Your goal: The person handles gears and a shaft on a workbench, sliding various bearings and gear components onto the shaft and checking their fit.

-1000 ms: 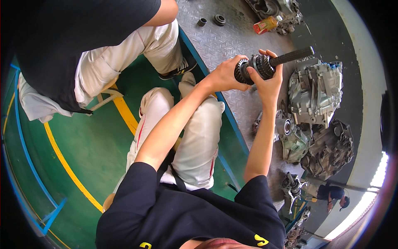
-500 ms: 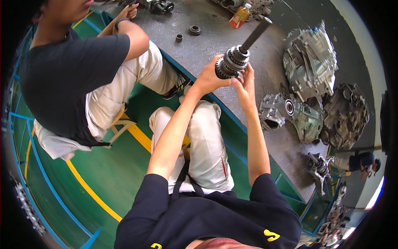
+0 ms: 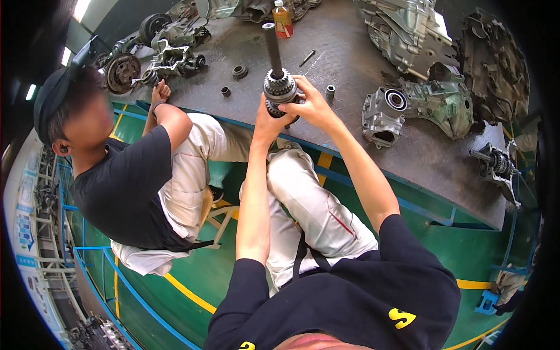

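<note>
A metal gear shaft (image 3: pixel 279 86), with toothed gears stacked low on it and a long bare upper end, stands nearly upright between my hands above the table's near edge. Closed around its lower end is my left hand (image 3: pixel 270 123). My right hand (image 3: pixel 315 108) grips the gears from the right side, thumb across the front. The shaft's bottom is hidden by my fingers. Left of it on the table lie a small loose gear (image 3: pixel 240 72) and a dark bushing (image 3: pixel 226 91). A thin pin (image 3: pixel 307 58) and a short metal sleeve (image 3: pixel 331 91) lie to the right.
The metal table (image 3: pixel 350 70) has a blue frame. Gearbox housings (image 3: pixel 402 35) and a smaller housing (image 3: pixel 384 116) occupy its right side; a drink bottle (image 3: pixel 282 20) stands at the back. Another person (image 3: pixel 125 186) sits at left, near an opened gear assembly (image 3: pixel 175 60).
The view has turned, showing more of the table's left side. The gear shaft has swung more upright, and my right hand has shifted higher against the gears. Both hands keep hold of it.
</note>
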Tool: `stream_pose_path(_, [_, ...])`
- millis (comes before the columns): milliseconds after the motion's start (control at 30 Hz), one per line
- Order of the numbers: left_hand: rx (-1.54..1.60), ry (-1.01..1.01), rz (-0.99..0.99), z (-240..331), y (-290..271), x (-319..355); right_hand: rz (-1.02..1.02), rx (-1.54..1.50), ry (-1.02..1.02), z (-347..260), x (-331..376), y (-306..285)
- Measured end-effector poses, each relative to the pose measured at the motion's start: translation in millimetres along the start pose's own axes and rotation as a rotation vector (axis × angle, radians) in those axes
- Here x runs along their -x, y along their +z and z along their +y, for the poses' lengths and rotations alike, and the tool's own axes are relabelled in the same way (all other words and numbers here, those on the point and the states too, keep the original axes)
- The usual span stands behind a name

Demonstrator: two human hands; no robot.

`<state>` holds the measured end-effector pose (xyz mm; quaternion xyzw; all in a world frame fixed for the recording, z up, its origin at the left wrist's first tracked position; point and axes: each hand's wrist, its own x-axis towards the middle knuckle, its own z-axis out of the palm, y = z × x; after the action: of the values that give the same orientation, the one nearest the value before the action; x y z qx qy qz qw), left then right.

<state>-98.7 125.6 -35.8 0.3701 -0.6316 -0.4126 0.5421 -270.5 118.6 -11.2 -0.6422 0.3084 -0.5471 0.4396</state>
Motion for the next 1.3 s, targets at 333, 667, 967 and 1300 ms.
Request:
stream_pose_path(333, [0.085,0.02,-0.044,-16.7,-12.5,1.4,-0.12,-0.085,0.072,9.0,-5.4,2.0])
stream_pose_path(667, [0.138,-0.035,-0.047,-5.9,-6.3,0.5,-0.12,-0.151,0.034,17.6,-12.7,-20.1])
stream_pose_path(967, [0.078,-0.014,-0.043,-7.6,-6.8,-1.9,0.012,-0.221,0.031,19.7,-1.7,-16.0])
stream_pose_path(1300, [0.109,-0.022,-0.01,-0.5,-2.3,-6.0,0.165,0.069,-0.028,8.1,-5.4,16.5])
